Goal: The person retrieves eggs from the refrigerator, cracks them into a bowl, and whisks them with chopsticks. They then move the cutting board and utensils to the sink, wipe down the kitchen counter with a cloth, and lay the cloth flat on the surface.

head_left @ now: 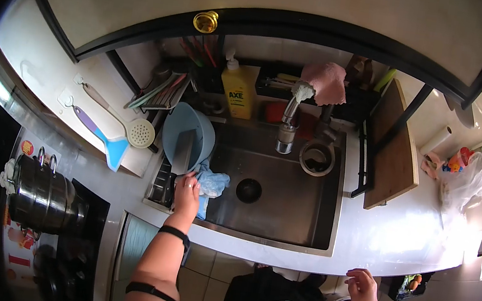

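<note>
My left hand (186,195) is closed at the left edge of the sink (282,205), at the lower end of a broad-bladed kitchen knife (184,145). The blade points away from me, in front of a tilted light-blue basin (204,127); the fingers hide most of the grip. A crumpled blue-and-white cloth (211,183) hangs just right of this hand, over the sink's rim. My right hand (362,290) is raised before the counter's front edge, fingers loosely bent and apart, with nothing in it.
A faucet (286,132) with a pink cloth (327,82) above it stands behind the sink. Nearby are a yellow soap bottle (238,91) and a wooden cutting board (397,154). A steel pot (41,193) sits left; an overhead cabinet (272,16) overhangs the back.
</note>
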Tool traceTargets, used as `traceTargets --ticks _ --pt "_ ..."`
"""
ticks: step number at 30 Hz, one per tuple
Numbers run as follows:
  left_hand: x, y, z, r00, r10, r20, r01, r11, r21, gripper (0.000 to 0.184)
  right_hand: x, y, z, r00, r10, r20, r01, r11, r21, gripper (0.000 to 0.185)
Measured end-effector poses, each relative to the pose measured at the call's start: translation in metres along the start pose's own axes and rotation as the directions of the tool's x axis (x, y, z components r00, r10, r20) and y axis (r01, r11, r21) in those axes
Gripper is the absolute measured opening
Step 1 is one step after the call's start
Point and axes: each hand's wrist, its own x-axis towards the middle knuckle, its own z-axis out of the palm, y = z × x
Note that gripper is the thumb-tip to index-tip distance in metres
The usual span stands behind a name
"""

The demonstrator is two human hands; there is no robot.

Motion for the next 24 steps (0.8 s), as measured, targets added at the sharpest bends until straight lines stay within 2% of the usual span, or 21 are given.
traceTargets --ticks 1,2,3,5,6,8,9,12,13,15,17,18,19,21,22,24 --pt "-0.005 0.001 -0.004 0.999 -0.038 0.024 0.041 0.989 -0.139 0.012 0.003 -0.001 0.0 0.999 -0.043 0.007 0.043 0.999 -0.021 0.015" --pt "-0.012 0.018 -0.016 1.0 0.005 0.007 -0.003 0.983 -0.184 0.011 0.006 -0.002 0.002 0.996 -0.085 0.015 0.086 0.995 -0.042 0.017" --pt "-0.018 0.035 -0.027 0.992 0.122 -0.045 -0.128 0.979 -0.159 0.011 0.01 -0.004 0.004 0.997 -0.083 0.013 0.083 0.996 -0.036 0.017" --pt "-0.029 0.072 -0.04 0.984 0.173 -0.05 -0.18 0.915 -0.361 0.01 0.023 -0.009 0.013 0.982 -0.185 0.044 0.189 0.977 -0.096 0.024" --pt "-0.035 0.093 -0.045 0.973 0.225 -0.057 -0.229 0.886 -0.403 0.012 0.031 -0.01 0.017 0.973 -0.198 0.116 0.211 0.972 -0.107 0.041" --pt "-0.041 0.135 -0.059 0.937 0.344 -0.051 -0.319 0.79 -0.524 0.019 0.045 -0.034 0.031 0.935 -0.332 0.122 0.342 0.937 -0.068 0.057" --pt "-0.043 0.156 -0.066 0.909 0.415 -0.042 -0.352 0.71 -0.609 0.022 0.053 -0.05 0.035 0.915 -0.357 0.185 0.38 0.919 -0.103 0.071" --pt "-0.045 0.212 -0.079 0.806 0.582 -0.11 -0.433 0.454 -0.779 0.025 0.067 -0.078 0.044 0.874 -0.402 0.273 0.447 0.885 -0.128 0.075" --pt "-0.045 0.226 -0.079 0.769 0.626 -0.132 -0.426 0.347 -0.836 0.025 0.072 -0.065 0.046 0.823 -0.501 0.269 0.552 0.816 -0.169 0.065" --pt "-0.043 0.236 -0.076 0.714 0.695 -0.079 -0.417 0.332 -0.846 0.022 0.076 -0.042 0.04 0.802 -0.496 0.333 0.576 0.791 -0.208 0.052" --pt "-0.037 0.24 -0.071 0.735 0.676 0.056 -0.396 0.495 -0.773 0.022 0.062 -0.04 0.014 0.889 -0.202 0.41 0.285 0.946 -0.152 0.044" --pt "-0.033 0.235 -0.061 0.715 0.673 0.189 -0.289 0.531 -0.797 0.029 0.053 -0.028 0.004 0.92 -0.195 0.339 0.262 0.951 -0.162 0.041" --pt "-0.03 0.231 -0.055 0.68 0.682 0.269 -0.337 0.616 -0.712 0.037 0.044 -0.019 -0.01 0.933 -0.171 0.316 0.216 0.969 -0.116 0.036" --pt "-0.022 0.247 -0.052 0.536 0.706 0.463 -0.222 0.647 -0.729 0.042 0.024 -0.006 -0.032 0.923 0.008 0.385 0.021 0.997 -0.072 0.027" --pt "-0.021 0.256 -0.048 0.529 0.709 0.467 -0.222 0.647 -0.73 0.042 0.015 -0.001 -0.042 0.925 0.012 0.381 0.015 0.998 -0.067 0.027" --pt "-0.018 0.282 -0.034 0.432 0.794 0.427 -0.343 0.582 -0.737 0.045 0.001 0.009 -0.059 0.913 0.1 0.397 -0.227 0.93 0.288 0.02"
